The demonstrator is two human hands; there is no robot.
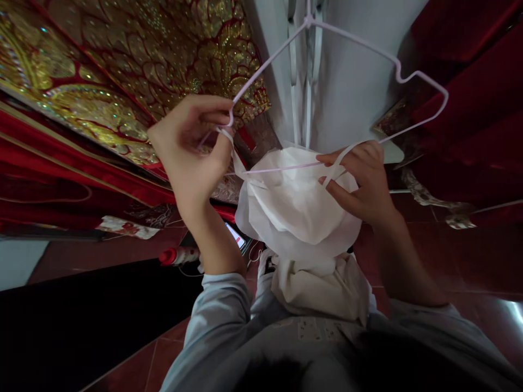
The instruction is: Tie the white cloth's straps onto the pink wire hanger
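Observation:
A thin pale-pink clothes hanger (354, 39) hangs in front of me, its lower bar crossing the opening of a white garment (302, 212). The cloth drapes down toward my lap and has narrow straps. At the hanger's left notch, my left hand (196, 147) pinches the wire together with one white strap (236, 158). On the other side, my right hand (363, 179) has its thumb and fingers around the second strap (339, 162), near the hanger's lower bar. The far left end of the hanger is partly hidden behind my left hand.
Gold-sequined red garments (196, 49) hang at the left, and dark red cloth (474, 98) at the right. White doors with handles (308, 92) stand ahead. Below are a lit phone (235, 237), a red-capped bottle (175, 256), a black surface (102, 316) and red floor tiles (457, 261).

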